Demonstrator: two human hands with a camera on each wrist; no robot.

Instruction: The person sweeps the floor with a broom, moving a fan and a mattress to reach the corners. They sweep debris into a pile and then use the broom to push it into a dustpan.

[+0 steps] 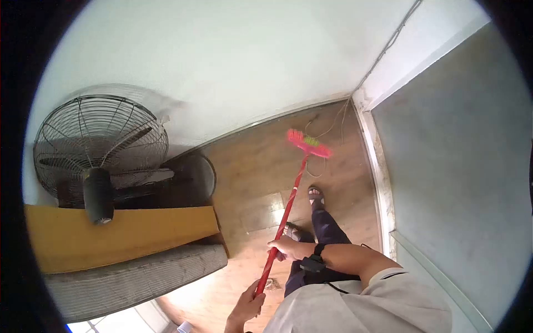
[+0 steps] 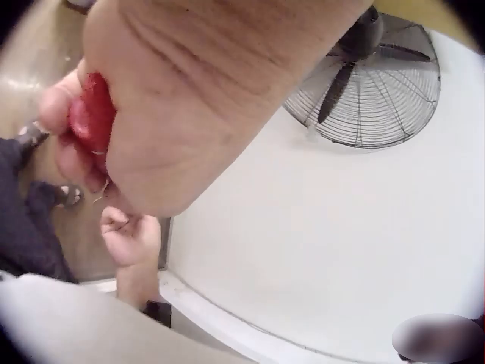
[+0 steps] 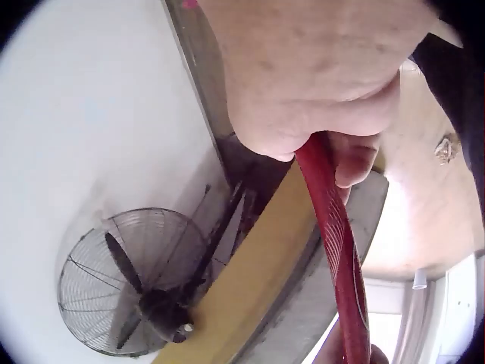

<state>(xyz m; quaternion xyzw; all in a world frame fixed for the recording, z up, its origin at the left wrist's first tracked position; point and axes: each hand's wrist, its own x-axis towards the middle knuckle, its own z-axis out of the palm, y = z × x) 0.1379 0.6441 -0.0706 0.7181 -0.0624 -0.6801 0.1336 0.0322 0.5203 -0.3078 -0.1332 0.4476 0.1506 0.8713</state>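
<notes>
A broom (image 1: 288,205) with a red striped handle slants across the head view, its pink and green bristle head (image 1: 309,144) over the wooden floor near the wall corner. My left hand (image 1: 247,304) grips the top end of the handle. Lower down the shaft, my right hand (image 1: 286,247) wraps round it. In the left wrist view the red handle end (image 2: 92,114) shows between the curled fingers and palm of the left hand. The right wrist view has the handle (image 3: 337,235) running out from under the right hand (image 3: 318,83) toward the left one.
A large black fan (image 1: 100,144) stands by the white wall, behind a yellow board (image 1: 122,233) and a grey ribbed pad (image 1: 139,277). Loose cords (image 1: 341,119) hang to the floor in the corner. A grey panel (image 1: 455,150) stands at right. Debris (image 1: 272,284) lies near my feet.
</notes>
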